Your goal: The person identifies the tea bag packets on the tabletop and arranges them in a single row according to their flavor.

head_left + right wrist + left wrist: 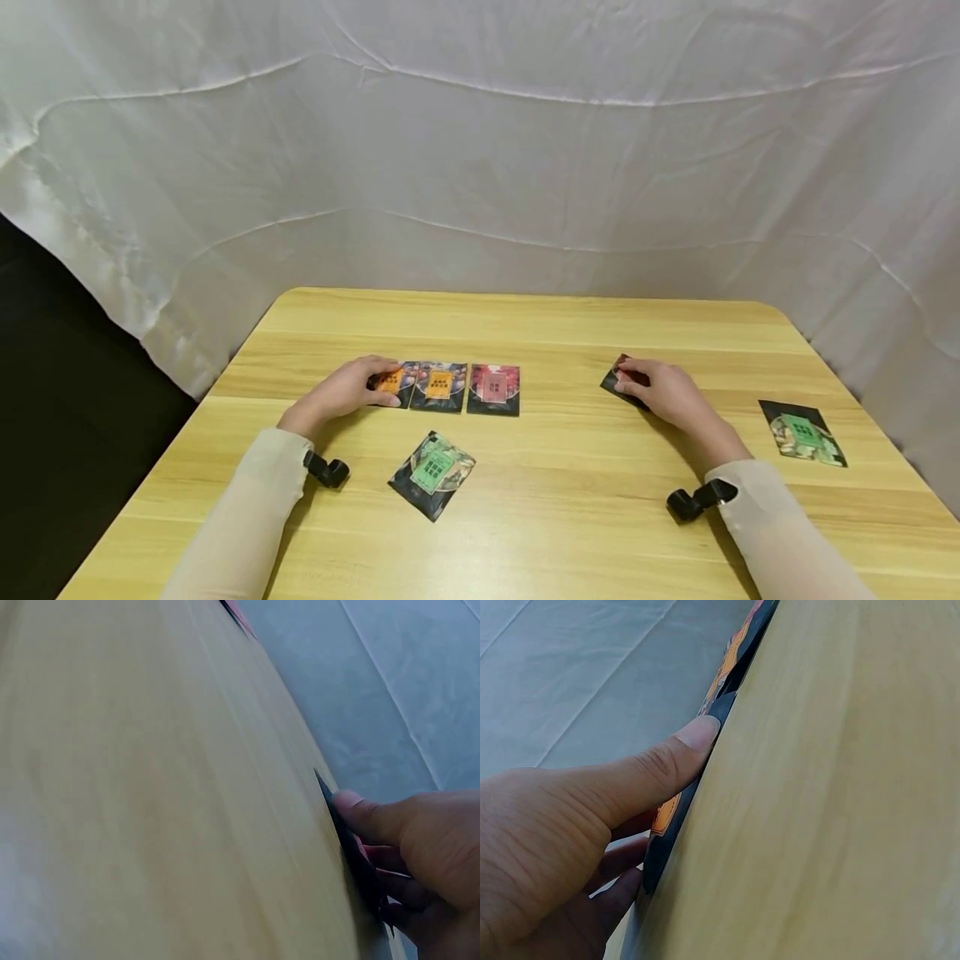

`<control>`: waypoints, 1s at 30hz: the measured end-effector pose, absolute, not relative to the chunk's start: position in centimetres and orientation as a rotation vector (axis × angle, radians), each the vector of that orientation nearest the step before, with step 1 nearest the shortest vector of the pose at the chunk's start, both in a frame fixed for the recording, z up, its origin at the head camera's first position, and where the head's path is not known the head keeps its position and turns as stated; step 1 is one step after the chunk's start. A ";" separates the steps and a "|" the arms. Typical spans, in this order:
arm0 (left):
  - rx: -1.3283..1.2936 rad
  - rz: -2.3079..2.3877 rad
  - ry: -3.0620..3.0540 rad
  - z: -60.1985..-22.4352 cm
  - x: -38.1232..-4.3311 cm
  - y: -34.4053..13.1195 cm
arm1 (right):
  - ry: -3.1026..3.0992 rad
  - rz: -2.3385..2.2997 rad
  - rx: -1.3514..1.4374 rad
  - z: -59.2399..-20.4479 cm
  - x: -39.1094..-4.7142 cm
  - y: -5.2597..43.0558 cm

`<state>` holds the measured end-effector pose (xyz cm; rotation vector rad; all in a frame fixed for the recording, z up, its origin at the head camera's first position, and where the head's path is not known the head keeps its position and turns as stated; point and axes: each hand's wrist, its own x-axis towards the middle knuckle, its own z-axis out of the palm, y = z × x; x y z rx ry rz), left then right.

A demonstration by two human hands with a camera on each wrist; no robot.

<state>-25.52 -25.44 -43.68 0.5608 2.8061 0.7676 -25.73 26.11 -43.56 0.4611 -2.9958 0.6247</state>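
Note:
At the left end of a row of flat sachets, my left hand (345,387) holds an orange-labelled sachet (390,382) between thumb and fingers. In the left wrist view, the thumb lies at the near edge of this sachet (665,834) and the fingers are behind it. Right beside it lie a second orange-labelled sachet (439,385) and a red-labelled sachet (494,390). Over on the right, my right hand (671,396) pinches another sachet with a red label (612,379), angled and partly hidden by the fingers. The right wrist view shows its dark edge (351,855) close over the tabletop.
A green-labelled sachet (432,475) lies tilted in front of the row. Another green-labelled sachet (802,433) is near the right edge of the wooden table (570,517). Pale cloth (525,167) hangs behind the table's far edge.

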 end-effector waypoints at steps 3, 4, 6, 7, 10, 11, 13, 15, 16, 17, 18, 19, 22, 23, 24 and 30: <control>0.561 0.766 2.807 -43.7 -25.5 -25.4 | -2.985 0.608 0.513 -43.8 -25.6 25.6; 0.561 0.766 2.807 -43.8 -25.5 -25.4 | -2.977 0.612 0.533 -43.8 -25.5 25.4; 0.560 0.770 2.807 -43.8 -25.5 -25.4 | -2.964 0.622 0.573 -44.0 -25.5 25.0; 0.559 0.771 2.806 -43.8 -25.5 -25.5 | -2.959 0.632 0.597 -44.0 -25.4 24.7; 0.557 0.774 2.806 -43.8 -25.4 -25.5 | -2.943 0.658 0.663 -44.1 -25.3 24.3; 0.558 0.777 2.806 -43.8 -25.4 -25.5 | -2.940 0.662 0.676 -44.1 -25.3 24.1; 0.560 0.777 2.808 -43.8 -25.4 -25.5 | -2.935 0.676 0.715 -44.1 -25.2 23.9; 0.561 0.780 2.808 -43.8 -25.4 -25.5 | -2.929 0.688 0.761 -44.1 -25.1 23.6; 0.562 0.780 2.810 -43.8 -25.4 -25.5 | -2.926 0.695 0.781 -44.1 -25.0 23.5; 0.562 0.782 2.809 -43.8 -25.5 -25.5 | -2.928 0.699 0.796 -44.0 -25.0 23.3; 0.563 0.780 2.809 -43.8 -25.5 -25.5 | -2.930 0.707 0.815 -44.0 -25.0 23.1; 0.565 0.777 2.810 -43.8 -25.5 -25.5 | -2.939 0.718 0.826 -43.9 -24.9 22.9; 0.570 0.773 2.812 -43.8 -25.6 -25.5 | -2.956 0.719 0.848 -43.8 -24.8 22.1; 0.572 0.774 2.812 -43.8 -25.6 -25.5 | -2.962 0.719 0.853 -43.7 -24.8 21.8; 0.574 0.772 2.813 -43.8 -25.6 -25.5 | -2.964 0.721 0.869 -43.7 -24.8 21.5; 0.572 0.776 2.808 -43.7 -25.6 -25.4 | -2.990 0.726 0.928 -43.5 -24.7 20.2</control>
